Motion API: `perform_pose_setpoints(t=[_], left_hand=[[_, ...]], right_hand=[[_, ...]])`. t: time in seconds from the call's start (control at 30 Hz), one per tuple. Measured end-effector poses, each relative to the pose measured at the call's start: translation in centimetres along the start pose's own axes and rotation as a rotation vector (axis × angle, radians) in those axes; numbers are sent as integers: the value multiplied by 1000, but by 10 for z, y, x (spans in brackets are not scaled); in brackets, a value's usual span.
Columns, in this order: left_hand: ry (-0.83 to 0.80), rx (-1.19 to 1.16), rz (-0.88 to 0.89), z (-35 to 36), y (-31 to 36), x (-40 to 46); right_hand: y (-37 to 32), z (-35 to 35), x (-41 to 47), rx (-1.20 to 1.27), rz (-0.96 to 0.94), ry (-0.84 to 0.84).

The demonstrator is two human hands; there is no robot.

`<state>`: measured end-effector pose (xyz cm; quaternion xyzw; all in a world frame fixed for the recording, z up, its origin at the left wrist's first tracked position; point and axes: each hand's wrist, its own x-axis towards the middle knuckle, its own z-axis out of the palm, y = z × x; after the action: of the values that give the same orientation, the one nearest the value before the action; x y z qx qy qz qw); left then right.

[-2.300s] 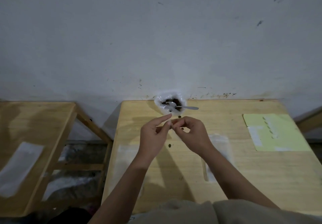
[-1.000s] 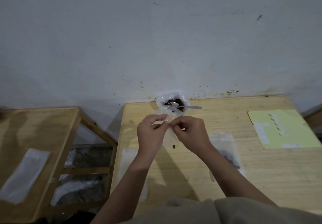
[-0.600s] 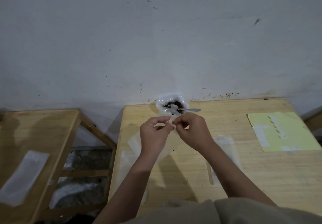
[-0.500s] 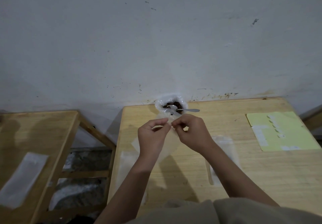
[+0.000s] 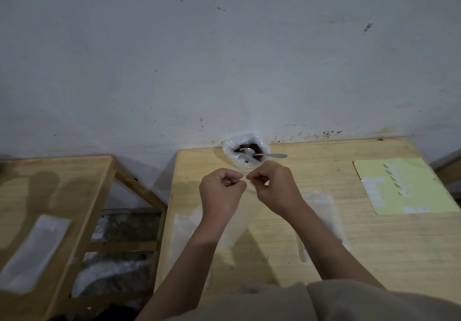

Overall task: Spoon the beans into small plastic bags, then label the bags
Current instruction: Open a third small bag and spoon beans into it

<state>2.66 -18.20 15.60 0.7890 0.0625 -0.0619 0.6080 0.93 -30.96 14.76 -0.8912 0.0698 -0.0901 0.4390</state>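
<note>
A: What are the hands doing?

B: The left hand [image 5: 220, 191] and the right hand [image 5: 274, 186] are up over the tabletop [image 5: 374, 240], close together. Both pinch the top of a small clear plastic bag [image 5: 234, 223]. It hangs down between them. It is hard to see, so I think it is empty.

A: Where are the beans?

B: The beans [image 5: 245, 147] sit in a big clear bag [image 5: 230, 152] at the back by the wall. A metal spoon [image 5: 259, 154] lies in it, handle pointing right.

A: Anything else?

B: A yellow sticker sheet [image 5: 399, 186] lies on the right. Another flat bag [image 5: 321, 211] lies under the right arm.
</note>
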Motion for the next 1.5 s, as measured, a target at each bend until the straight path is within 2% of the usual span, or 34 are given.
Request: perform_pose_setpoints(t=[0.1, 0.33, 0.5, 0.53, 0.63, 0.7, 0.9, 1.07, 1.4, 1.5], left_hand=[[-91, 29, -24, 2, -5, -11], [-80, 66, 78, -1, -2, -3], [-176, -70, 191, -6, -2, -4], [-190, -22, 225, -8, -7, -2], [-206, 390, 348, -13, -31, 3], [-218, 532, 384, -11, -49, 5], [-130, 557, 441, 0, -75, 10], [-159, 622, 454, 6, -84, 9], [-129, 676, 476, -3, -88, 23], [-130, 616, 457, 3, -80, 18]], right_hand=[[7, -7, 9, -81, -9, 60], [2, -9, 8, -152, 60, -136], [-4, -23, 13, -80, 157, -131], [-5, -26, 15, -61, 176, -113], [-9, -33, 18, 2, 225, -74], [-12, -35, 19, 33, 233, -71], [-18, -40, 22, 51, 278, -195], [-13, -45, 28, -4, 270, -272], [0, -54, 36, 141, 353, -301], [-4, -50, 35, 158, 349, -319]])
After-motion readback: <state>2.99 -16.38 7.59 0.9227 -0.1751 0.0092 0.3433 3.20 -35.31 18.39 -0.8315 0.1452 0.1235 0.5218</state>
